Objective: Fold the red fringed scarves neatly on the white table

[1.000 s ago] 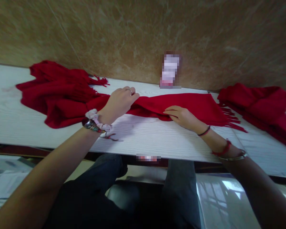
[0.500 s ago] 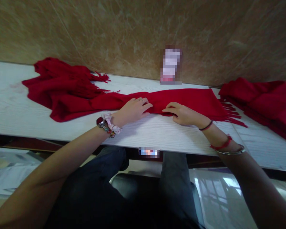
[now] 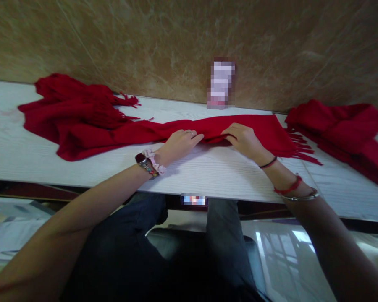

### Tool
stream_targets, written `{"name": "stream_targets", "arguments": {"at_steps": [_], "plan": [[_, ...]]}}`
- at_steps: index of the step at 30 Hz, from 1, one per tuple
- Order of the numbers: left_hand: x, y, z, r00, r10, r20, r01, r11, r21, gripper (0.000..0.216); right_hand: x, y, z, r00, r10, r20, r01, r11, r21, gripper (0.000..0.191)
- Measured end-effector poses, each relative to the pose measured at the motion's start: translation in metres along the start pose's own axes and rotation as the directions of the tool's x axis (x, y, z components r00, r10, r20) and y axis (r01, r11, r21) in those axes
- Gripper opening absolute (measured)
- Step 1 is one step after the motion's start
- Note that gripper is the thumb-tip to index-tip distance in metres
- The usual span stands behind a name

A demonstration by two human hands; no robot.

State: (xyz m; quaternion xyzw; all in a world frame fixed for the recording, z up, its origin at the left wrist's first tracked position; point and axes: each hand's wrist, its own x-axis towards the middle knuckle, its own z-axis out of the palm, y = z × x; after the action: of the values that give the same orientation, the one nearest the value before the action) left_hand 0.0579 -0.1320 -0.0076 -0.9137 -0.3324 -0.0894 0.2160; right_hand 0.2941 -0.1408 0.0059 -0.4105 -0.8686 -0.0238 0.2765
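A long red fringed scarf (image 3: 264,132) lies stretched across the white wood-grain table (image 3: 208,176). My left hand (image 3: 180,144) rests on the scarf's near edge at the middle, fingers extended and laid flat. My right hand (image 3: 244,140) sits just to the right on the same edge, fingers curled over the cloth and pinching it. The two hands are a short gap apart. The scarf's left end runs into a bunched red pile (image 3: 72,115).
Another heap of red scarves (image 3: 343,126) lies at the table's right end. A small blurred packet (image 3: 221,84) leans on the brown marbled wall behind. My dark trousers and a glossy floor show below the table's front edge.
My left hand came down from a raised grip to lie flat on the scarf nearer the middle. My right hand slid forward and curled onto the cloth edge.
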Motion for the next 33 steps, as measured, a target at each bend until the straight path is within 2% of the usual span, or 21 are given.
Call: {"name": "stream_targets", "arguments": {"at_steps": [5,11,19,22,26,30,33], "plan": [[0.0,0.003,0.001,0.999,0.015,-0.048,-0.014,1.0,0.026,0.027,0.0,-0.002,0.001,1.0,-0.018,0.017,0.017,1.0,0.018,0.022],[0.0,0.0,0.004,0.994,-0.05,-0.099,0.051,0.999,0.005,0.024,0.001,0.001,0.0,0.998,0.006,0.06,-0.004,0.999,-0.032,0.022],[-0.003,-0.004,0.006,0.987,-0.014,-0.161,0.003,0.998,-0.07,0.028,-0.003,0.011,-0.006,0.984,0.003,0.177,0.011,0.997,-0.082,0.017],[-0.003,-0.005,0.008,0.987,-0.023,-0.162,0.007,0.995,-0.097,0.027,-0.003,0.012,-0.009,0.986,0.006,0.168,0.013,0.993,-0.116,0.019],[-0.003,-0.006,0.007,0.981,-0.114,-0.154,0.101,0.991,-0.09,0.027,-0.004,0.013,-0.015,0.992,0.014,0.124,0.007,0.986,-0.168,0.021],[-0.003,-0.004,0.003,0.969,-0.223,-0.105,0.216,0.974,-0.074,0.024,-0.007,0.016,-0.017,0.981,0.047,0.19,0.006,0.963,-0.269,0.024],[-0.002,-0.002,0.001,0.971,-0.229,-0.067,0.224,0.972,-0.074,0.023,-0.008,0.014,-0.017,0.972,0.05,0.231,0.024,0.951,-0.309,0.025]]}}
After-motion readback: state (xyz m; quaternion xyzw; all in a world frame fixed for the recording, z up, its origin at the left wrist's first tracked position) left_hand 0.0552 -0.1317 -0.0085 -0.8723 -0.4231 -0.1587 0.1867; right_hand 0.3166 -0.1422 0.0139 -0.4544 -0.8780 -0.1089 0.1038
